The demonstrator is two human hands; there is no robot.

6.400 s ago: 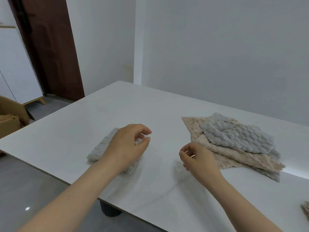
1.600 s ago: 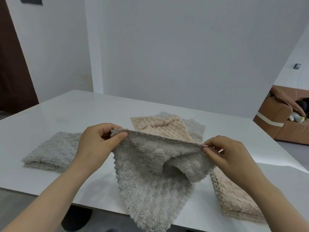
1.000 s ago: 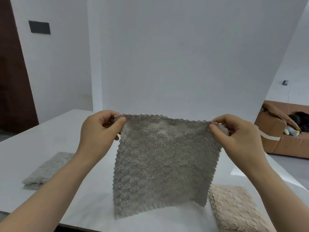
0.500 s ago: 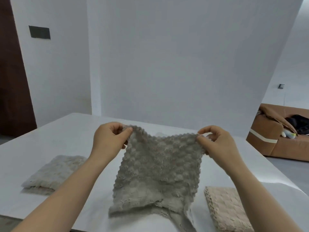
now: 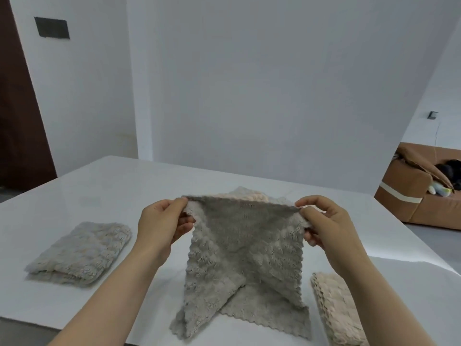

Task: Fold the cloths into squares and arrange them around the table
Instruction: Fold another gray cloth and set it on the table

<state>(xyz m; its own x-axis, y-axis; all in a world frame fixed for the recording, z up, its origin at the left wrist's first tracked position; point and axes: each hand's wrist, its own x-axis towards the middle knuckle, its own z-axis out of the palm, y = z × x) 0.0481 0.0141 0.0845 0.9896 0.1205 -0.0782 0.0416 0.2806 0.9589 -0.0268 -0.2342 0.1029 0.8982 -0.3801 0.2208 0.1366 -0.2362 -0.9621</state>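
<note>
While grey cloth (image 5: 239, 258) hangs stretched between them | left hand (image 5: 159, 226) pinches one top corner | right hand (image 5: 326, 226) pinches other

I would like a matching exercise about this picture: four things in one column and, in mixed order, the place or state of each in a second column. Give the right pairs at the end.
1. grey cloth
2. folded cloth
3. beige cloth
4. sofa

A. beyond the table, at the far right
B. flat on the table, at the left
C. top edge pinched by left hand and right hand
D. on the table, right of the grey cloth

Pairs: 1-C, 2-B, 3-D, 4-A
</note>
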